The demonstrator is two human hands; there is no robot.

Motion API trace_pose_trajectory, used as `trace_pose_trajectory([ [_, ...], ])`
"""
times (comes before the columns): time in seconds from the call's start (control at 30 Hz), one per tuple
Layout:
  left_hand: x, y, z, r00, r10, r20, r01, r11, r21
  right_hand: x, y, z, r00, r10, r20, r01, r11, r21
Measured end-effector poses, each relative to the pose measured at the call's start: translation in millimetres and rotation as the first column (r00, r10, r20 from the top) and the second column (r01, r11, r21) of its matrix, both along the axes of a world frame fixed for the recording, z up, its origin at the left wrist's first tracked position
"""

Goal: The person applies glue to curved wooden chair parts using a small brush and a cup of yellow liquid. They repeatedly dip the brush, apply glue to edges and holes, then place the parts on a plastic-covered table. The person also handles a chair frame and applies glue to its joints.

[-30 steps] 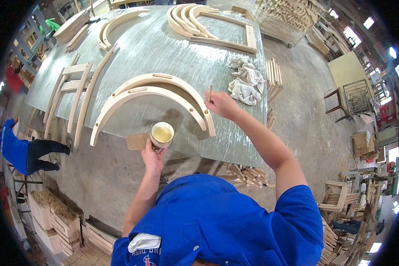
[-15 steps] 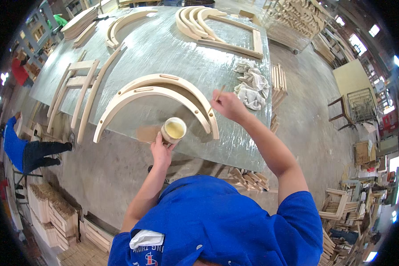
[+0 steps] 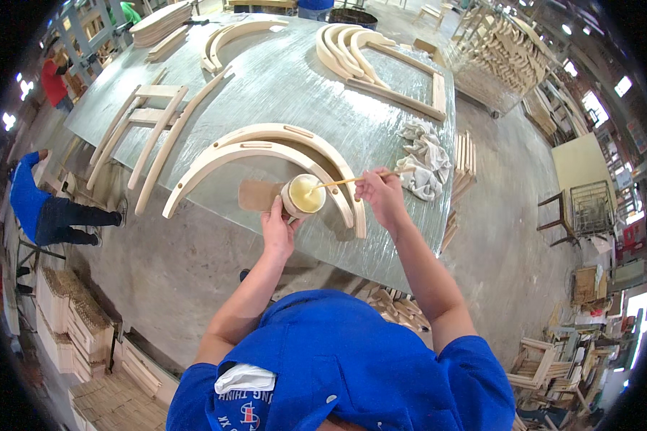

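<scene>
Two hands at table edge (image 3: 280, 230), cup (image 3: 303, 195), stick (image 3: 352, 179)

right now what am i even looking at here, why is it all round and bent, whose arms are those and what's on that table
The picture comes from a wide fisheye camera worn on a person's head, looking down. That lens bends straight edges and gives the round frame. The blue shirt at the bottom and both bare arms belong to that person.

The left hand holds a small cup of pale yellowish liquid. The right hand holds a thin stick, its tip dipped in the cup.

Both hands are over a big table with a shiny cover. Right by them lie two curved wooden arches. A flat brown pad lies under the cup, and crumpled white rags lie to the right. Farther off are straight-railed wooden frames and more curved pieces.

At the left edge, other people work on the floor.
</scene>
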State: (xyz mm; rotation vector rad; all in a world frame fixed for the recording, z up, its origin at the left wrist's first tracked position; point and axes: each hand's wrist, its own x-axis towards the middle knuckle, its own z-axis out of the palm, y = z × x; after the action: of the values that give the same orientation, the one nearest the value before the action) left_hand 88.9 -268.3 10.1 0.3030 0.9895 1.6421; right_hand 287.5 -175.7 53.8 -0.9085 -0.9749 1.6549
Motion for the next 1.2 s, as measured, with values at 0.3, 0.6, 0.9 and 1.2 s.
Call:
trace_pose_trajectory([
  [0.3,14.0,24.7,4.2,0.999,0.049,0.010,-0.049,0.999,0.010,-12.3,-6.6,-58.6,0.945,-0.180,-0.273,0.047,0.901,-0.431],
  [0.6,8.0,26.7,-28.4,0.992,0.094,0.086,-0.085,0.991,-0.105,4.6,22.2,-7.8,0.941,-0.209,0.266,0.140,0.956,0.257],
  [0.9,-23.4,-7.3,-57.4,0.980,0.145,0.133,-0.133,0.987,-0.094,-27.7,25.7,2.4,0.437,-0.317,0.841,-0.571,0.625,0.532],
  [1.2,-34.8,-26.2,-59.2,0.973,0.208,0.097,-0.194,0.971,-0.138,-36.3,32.8,-0.7,0.377,-0.232,0.897,-0.680,0.589,0.438],
])
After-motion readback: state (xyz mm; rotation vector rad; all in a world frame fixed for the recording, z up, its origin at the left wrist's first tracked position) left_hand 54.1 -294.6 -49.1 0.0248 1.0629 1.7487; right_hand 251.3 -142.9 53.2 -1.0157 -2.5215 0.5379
